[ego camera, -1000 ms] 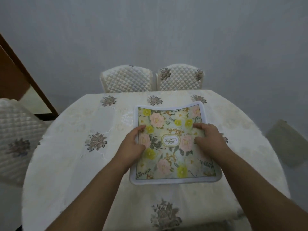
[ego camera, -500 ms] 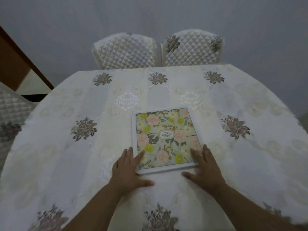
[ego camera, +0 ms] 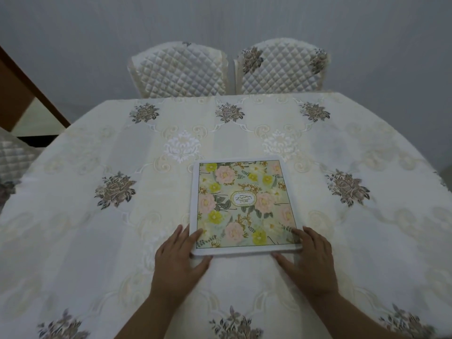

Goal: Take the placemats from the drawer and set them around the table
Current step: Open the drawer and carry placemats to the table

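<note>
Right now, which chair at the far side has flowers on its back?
The right-hand chair: dark flower patches sit at both top corners. The left-hand chair beside it shows plain quilting.

- A floral placemat [ego camera: 242,206] with a white border and a central oval reading "GARDEN" is laid flat on the table [ego camera: 73,216], near the middle.
- Its near corners are touched by both hands.

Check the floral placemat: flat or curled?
Flat. The placemat lies spread on the tablecloth, white border straight all round; left hand and right hand rest at its near corners.
</note>
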The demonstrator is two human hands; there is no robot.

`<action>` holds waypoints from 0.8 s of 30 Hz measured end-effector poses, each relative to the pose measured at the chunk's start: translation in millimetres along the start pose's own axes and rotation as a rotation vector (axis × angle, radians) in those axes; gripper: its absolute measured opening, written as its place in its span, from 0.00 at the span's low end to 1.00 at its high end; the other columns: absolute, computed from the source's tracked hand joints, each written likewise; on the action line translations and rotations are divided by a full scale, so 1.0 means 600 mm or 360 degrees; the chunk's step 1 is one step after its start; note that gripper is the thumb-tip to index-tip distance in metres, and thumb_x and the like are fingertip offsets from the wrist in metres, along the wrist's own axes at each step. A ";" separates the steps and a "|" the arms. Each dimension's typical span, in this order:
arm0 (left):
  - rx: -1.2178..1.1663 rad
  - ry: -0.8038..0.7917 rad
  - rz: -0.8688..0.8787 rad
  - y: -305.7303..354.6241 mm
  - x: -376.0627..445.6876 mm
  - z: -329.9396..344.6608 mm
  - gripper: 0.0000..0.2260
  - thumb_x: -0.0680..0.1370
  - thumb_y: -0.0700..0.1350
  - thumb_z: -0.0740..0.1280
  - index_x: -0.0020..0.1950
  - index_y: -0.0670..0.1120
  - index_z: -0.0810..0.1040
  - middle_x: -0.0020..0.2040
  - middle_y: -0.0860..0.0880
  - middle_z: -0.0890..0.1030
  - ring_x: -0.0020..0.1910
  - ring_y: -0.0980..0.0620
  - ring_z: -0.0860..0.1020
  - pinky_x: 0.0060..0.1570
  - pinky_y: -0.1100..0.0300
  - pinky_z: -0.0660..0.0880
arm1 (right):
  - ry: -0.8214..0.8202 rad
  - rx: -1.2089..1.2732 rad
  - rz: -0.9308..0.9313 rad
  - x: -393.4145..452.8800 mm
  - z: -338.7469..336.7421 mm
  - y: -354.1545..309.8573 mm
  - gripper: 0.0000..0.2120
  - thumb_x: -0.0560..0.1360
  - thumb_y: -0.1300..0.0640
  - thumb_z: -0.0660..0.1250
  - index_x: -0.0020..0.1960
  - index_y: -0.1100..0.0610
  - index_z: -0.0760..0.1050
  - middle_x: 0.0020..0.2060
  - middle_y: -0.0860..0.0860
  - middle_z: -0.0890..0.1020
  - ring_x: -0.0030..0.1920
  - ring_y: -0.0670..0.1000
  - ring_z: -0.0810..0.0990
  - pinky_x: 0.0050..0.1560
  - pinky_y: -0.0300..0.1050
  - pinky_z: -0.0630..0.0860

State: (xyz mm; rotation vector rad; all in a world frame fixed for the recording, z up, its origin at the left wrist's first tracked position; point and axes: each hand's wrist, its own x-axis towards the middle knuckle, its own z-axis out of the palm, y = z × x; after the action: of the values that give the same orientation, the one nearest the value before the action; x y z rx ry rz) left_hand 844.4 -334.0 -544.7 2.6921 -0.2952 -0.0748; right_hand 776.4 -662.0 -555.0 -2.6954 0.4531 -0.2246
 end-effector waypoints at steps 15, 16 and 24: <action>0.0138 -0.0023 -0.0094 0.009 0.010 0.008 0.31 0.77 0.72 0.55 0.79 0.71 0.54 0.79 0.63 0.63 0.79 0.55 0.56 0.71 0.45 0.59 | 0.0031 -0.0072 0.0034 0.001 0.009 0.014 0.33 0.71 0.32 0.61 0.71 0.45 0.72 0.72 0.53 0.71 0.67 0.59 0.68 0.67 0.58 0.70; 0.0128 -0.0016 -0.0102 0.009 0.010 0.008 0.31 0.77 0.72 0.55 0.79 0.71 0.53 0.79 0.63 0.62 0.79 0.56 0.56 0.71 0.46 0.59 | 0.0001 -0.0112 0.0050 0.002 0.009 0.013 0.32 0.72 0.31 0.59 0.73 0.43 0.70 0.74 0.52 0.69 0.67 0.59 0.67 0.67 0.58 0.70; 0.0284 0.0061 -0.0016 0.014 0.007 0.018 0.31 0.79 0.70 0.52 0.81 0.67 0.49 0.82 0.59 0.59 0.81 0.55 0.54 0.72 0.49 0.55 | -0.0123 -0.0281 -0.0013 -0.007 0.012 0.001 0.33 0.78 0.34 0.51 0.80 0.36 0.44 0.81 0.47 0.47 0.80 0.53 0.47 0.78 0.54 0.53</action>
State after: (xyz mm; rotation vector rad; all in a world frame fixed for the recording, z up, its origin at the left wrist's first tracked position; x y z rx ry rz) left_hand 846.0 -346.8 -550.9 2.8681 -0.2890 0.0008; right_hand 774.1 -658.7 -562.3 -2.8664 0.4580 -0.0859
